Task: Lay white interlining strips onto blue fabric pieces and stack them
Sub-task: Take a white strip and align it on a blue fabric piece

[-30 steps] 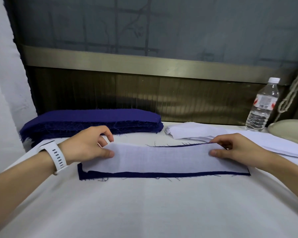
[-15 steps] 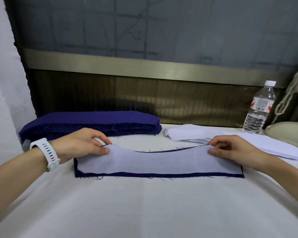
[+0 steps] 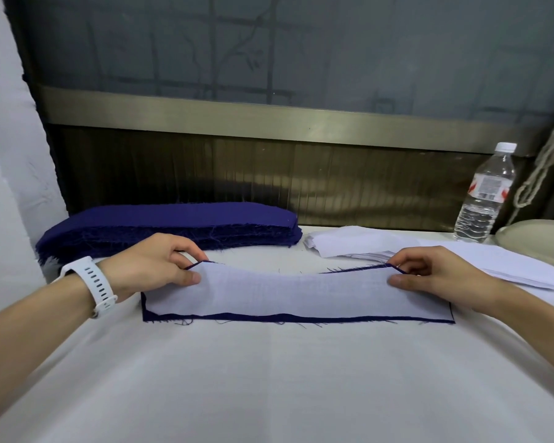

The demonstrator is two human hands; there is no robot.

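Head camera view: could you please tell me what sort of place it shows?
Probably a garment-sewing workroom: a stack of cut blue fabric pieces, a pile of white interlining strips and a cloth-covered worktable suggest it.

The near half of the table (image 3: 269,378) is open to you from left edge to right edge. Across the middle, the blue fabric piece (image 3: 160,315), pinched by your left hand (image 3: 154,266) and right hand (image 3: 429,276), bars the way. Along the far edge, the blue stack (image 3: 173,222) fills the left corner. The white strip pile (image 3: 397,247) and water bottle (image 3: 486,193) fill the right, with a narrow gap between stack and pile.
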